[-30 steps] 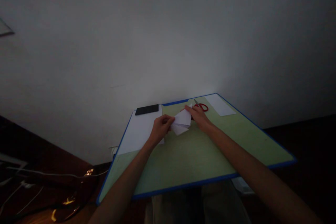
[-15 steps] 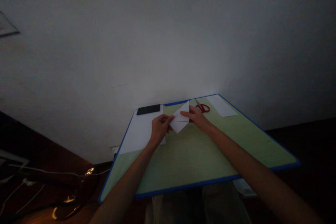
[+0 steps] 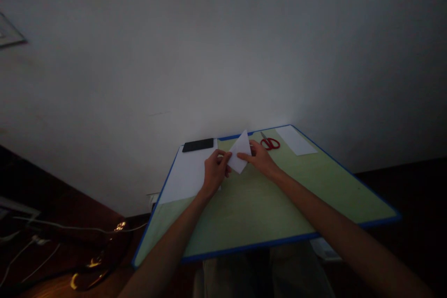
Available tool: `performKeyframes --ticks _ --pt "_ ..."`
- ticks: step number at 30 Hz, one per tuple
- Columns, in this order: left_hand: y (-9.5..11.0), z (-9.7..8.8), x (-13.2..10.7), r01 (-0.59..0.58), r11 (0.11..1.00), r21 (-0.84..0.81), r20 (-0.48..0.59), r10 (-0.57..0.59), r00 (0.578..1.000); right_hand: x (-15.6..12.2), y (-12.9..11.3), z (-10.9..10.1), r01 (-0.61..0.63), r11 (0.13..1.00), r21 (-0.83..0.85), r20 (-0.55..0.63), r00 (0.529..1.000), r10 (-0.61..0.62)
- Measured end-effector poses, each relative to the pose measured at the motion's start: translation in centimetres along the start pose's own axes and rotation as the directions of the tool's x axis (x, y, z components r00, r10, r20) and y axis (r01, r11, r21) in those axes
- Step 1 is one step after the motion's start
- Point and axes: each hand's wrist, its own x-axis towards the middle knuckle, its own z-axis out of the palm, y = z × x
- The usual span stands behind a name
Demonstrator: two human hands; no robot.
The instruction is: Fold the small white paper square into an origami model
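A folded white paper (image 3: 239, 154), pointed at the top, stands between my two hands above a green board with a blue edge (image 3: 265, 205). My left hand (image 3: 214, 171) pinches the paper's left lower corner with curled fingers. My right hand (image 3: 260, 158) grips its right side, fingers closed on it. The paper's point reaches up toward the board's far edge.
A white sheet (image 3: 186, 172) lies on the board's left part, with a black phone (image 3: 198, 145) at its far end. Red scissors (image 3: 269, 143) and a white paper strip (image 3: 296, 140) lie at the far right. Cables (image 3: 42, 237) trail on the dark floor at left.
The folded paper has been flattened and turned upright, its point now up. Both hands have moved a little closer together and stayed on it.
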Motion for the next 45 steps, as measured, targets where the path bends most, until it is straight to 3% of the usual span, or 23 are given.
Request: performKeyframes --ticks 10,17,27,33,45 --pt "-0.4 0.3 -0.3 0.022 1.0 -0.017 0.132 -0.02 0.991 -0.2 -1.2 -0.4 -0.045 0.998 0.054 -0.069 0.996 0.048" --pt "-0.3 0.1 -0.2 0.008 0.999 0.041 0.114 -0.013 0.993 0.1 -1.0 -0.6 -0.085 0.995 0.052 -0.067 0.994 0.088" --pt "-0.1 0.0 -0.3 -0.015 0.991 0.131 0.203 -0.012 0.979 0.1 -1.0 -0.5 -0.074 0.997 0.027 -0.121 0.99 0.077" --pt "0.0 0.0 -0.3 0.01 0.995 0.102 0.207 -0.031 0.978 0.1 -1.2 -0.6 -0.056 0.998 0.025 -0.057 0.997 0.057" --pt "-0.2 0.0 -0.3 0.016 0.994 0.107 0.205 -0.038 0.978 0.3 -1.1 -1.2 0.063 0.976 -0.207 -0.06 0.995 -0.077"
